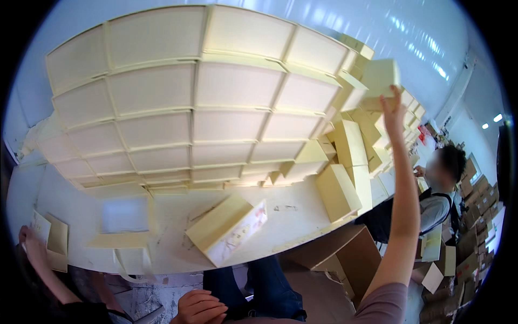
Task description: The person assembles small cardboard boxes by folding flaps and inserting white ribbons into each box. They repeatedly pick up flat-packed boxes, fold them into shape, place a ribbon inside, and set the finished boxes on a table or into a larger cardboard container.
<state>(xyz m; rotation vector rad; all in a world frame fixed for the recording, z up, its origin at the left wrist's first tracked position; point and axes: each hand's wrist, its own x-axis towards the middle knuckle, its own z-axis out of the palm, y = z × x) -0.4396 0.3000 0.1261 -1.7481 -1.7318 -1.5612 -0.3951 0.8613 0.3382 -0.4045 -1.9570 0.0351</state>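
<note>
My right arm stretches up to the far right, and my right hand [393,108] has its fingers on the lower edge of a pale yellow cardboard box [379,74], gripping it beside the stacked boxes. In front of my body my left hand [198,306] is held low with its fingers curled together, and no object shows in it. On the white table before me lies a pale yellow box [224,218] with a patterned side. Left of it stands an open box or bag [124,216] with a white inside and a ribbon-like handle hanging over the edge.
A tall wall of stacked pale boxes [154,89] fills the table's far side. Several loose boxes [339,191] sit at right. Below the edge stands an open brown carton [350,259]. Another person's hand [33,240] touches a box at far left; a co-worker [440,189] is at right.
</note>
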